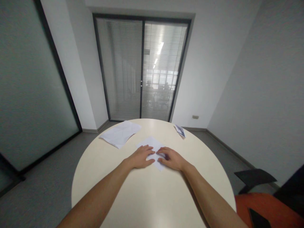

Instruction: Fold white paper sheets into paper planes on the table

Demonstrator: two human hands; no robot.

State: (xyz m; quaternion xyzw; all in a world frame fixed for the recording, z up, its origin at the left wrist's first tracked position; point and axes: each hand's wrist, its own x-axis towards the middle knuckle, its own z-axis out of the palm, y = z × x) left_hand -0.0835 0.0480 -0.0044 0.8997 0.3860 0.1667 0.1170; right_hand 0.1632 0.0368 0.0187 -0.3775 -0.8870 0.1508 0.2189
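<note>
A small sheet of white paper [151, 141] lies on the table in front of me, one corner pointing away and another toward me. My left hand [142, 157] rests on its left part, fingers stretched out and thumb apart. On the right part sits my right hand [174, 159], its fingers a little bent and its thumb apart from them. The fingertips of both hands come close together near the middle of the sheet. My hands cover both sides of the paper, so any folds there are hidden.
The round cream table [152, 193] also bears a larger creased white sheet [121, 133] at the far left and a small folded paper [180, 130] at the far right. An orange chair [263, 207] with black armrests stands at the right.
</note>
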